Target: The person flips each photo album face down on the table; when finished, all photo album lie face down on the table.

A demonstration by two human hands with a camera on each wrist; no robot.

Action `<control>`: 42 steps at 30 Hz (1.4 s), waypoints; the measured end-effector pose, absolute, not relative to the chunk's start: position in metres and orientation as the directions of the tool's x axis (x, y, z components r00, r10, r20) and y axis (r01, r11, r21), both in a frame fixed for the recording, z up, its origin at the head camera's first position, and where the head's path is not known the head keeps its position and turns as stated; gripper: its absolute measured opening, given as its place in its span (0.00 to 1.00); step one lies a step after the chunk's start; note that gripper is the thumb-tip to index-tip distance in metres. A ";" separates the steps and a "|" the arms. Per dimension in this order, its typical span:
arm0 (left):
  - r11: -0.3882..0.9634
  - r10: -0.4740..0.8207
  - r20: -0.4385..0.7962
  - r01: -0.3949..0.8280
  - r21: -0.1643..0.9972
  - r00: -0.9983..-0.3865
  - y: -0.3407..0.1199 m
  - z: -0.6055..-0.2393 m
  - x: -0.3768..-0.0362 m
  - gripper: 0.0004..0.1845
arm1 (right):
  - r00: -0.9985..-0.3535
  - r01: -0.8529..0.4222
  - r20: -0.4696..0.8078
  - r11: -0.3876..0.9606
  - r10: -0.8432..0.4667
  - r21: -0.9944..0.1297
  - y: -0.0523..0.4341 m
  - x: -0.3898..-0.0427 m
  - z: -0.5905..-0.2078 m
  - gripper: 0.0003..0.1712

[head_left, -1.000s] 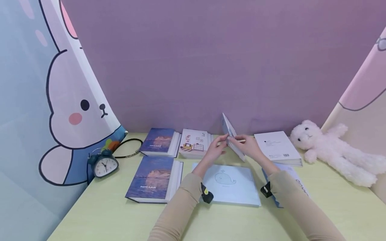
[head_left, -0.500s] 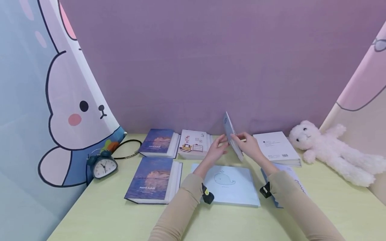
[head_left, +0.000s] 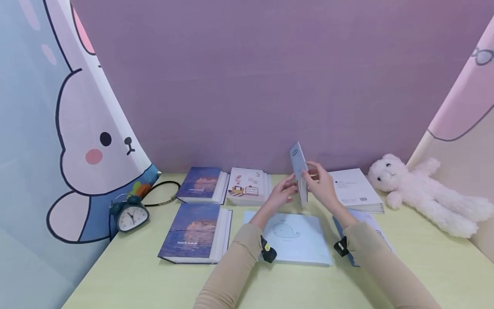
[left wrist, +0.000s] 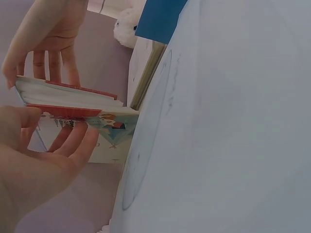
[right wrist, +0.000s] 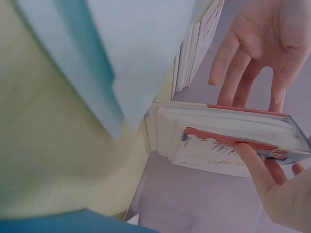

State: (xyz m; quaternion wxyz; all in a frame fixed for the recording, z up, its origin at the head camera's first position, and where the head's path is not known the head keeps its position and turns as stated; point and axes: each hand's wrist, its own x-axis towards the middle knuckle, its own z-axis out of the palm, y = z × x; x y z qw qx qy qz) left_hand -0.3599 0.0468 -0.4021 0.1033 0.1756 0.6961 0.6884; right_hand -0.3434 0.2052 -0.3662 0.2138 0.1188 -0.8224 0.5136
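Observation:
A small photo album [head_left: 298, 159] stands upright at the back middle of the table, tilted, its grey-blue cover with an oval mark facing left. Both wrist views show its thick white pages and red cover edges [left wrist: 73, 110]. My right hand [head_left: 323, 187] pinches it from the right, thumb on the near side and fingers behind. My left hand [head_left: 278, 195] is at its left side, the extended fingers [left wrist: 77, 141] touching the cover. In front of the hands lies a pale blue whale album [head_left: 308, 244]; a blue-edged book [head_left: 368, 225] is partly under my right forearm.
Two sea-picture albums [head_left: 193, 231] and a cream illustrated album [head_left: 247, 184] lie left. A white book [head_left: 356, 189] and a white plush bear [head_left: 424, 197] are right. An alarm clock [head_left: 132, 216] and a black headband [head_left: 164, 193] sit at the left edge, before a purple backdrop [head_left: 270, 86].
The held album has turned so that its grey-blue cover shows more, and its top has shifted right. My left fingers have spread from a pinch, while my right hand has moved slightly up.

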 end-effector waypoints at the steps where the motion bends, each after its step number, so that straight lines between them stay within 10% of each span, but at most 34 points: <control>1: -0.009 0.395 0.094 0.098 0.995 -0.914 0.047 -0.402 -0.360 0.26 | -0.877 -0.422 0.480 0.441 0.025 -0.792 0.206 -0.343 -0.366 0.26; 18: 0.088 0.467 0.057 0.110 0.990 -0.882 0.048 -0.409 -0.363 0.22 | -0.860 -0.435 0.506 0.427 0.062 -0.793 0.215 -0.324 -0.355 0.22; 36: 0.300 0.512 -0.167 -0.007 0.954 -0.842 0.030 -0.411 -0.364 0.23 | -0.987 -0.157 0.162 0.143 0.022 -0.977 0.234 -0.334 -0.369 0.31; 42: 0.305 0.474 -0.155 -0.004 0.952 -0.867 0.019 -0.414 -0.368 0.22 | -0.989 -0.129 0.145 0.300 0.031 -0.945 0.236 -0.336 -0.370 0.31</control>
